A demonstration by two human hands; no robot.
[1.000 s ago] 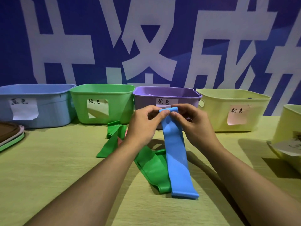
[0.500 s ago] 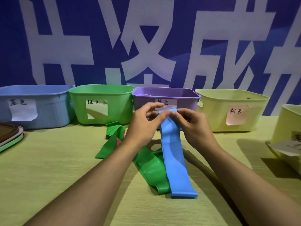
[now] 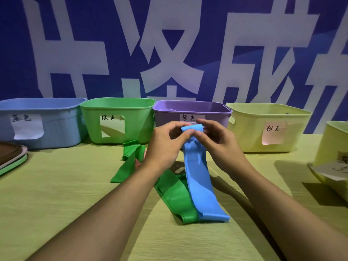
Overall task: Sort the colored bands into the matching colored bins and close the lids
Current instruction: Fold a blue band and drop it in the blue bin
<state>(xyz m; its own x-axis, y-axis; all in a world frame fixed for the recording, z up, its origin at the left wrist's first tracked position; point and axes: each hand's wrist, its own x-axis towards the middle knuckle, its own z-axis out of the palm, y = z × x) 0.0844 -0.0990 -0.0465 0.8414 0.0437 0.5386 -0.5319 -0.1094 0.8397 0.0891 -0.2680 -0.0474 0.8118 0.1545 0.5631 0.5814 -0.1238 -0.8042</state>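
A long blue band (image 3: 199,178) hangs from both my hands, its top end curled over and its lower end lying on the table. My left hand (image 3: 165,146) and my right hand (image 3: 216,142) pinch that curled top end in front of the purple bin (image 3: 190,110). A green band (image 3: 175,196) lies under the blue one, and another green band (image 3: 130,159) is bunched near the green bin (image 3: 116,119). The blue bin (image 3: 47,125) stands at the far left, all bins open.
A yellow bin (image 3: 267,127) with a pink label stands right of the purple bin, and another yellow bin (image 3: 337,153) sits at the right edge. Stacked lids (image 3: 11,157) lie at the left edge. A blue banner forms the back wall.
The top end of the blue band has been rolled over a little further between my fingers. Both hands stay in nearly the same place.
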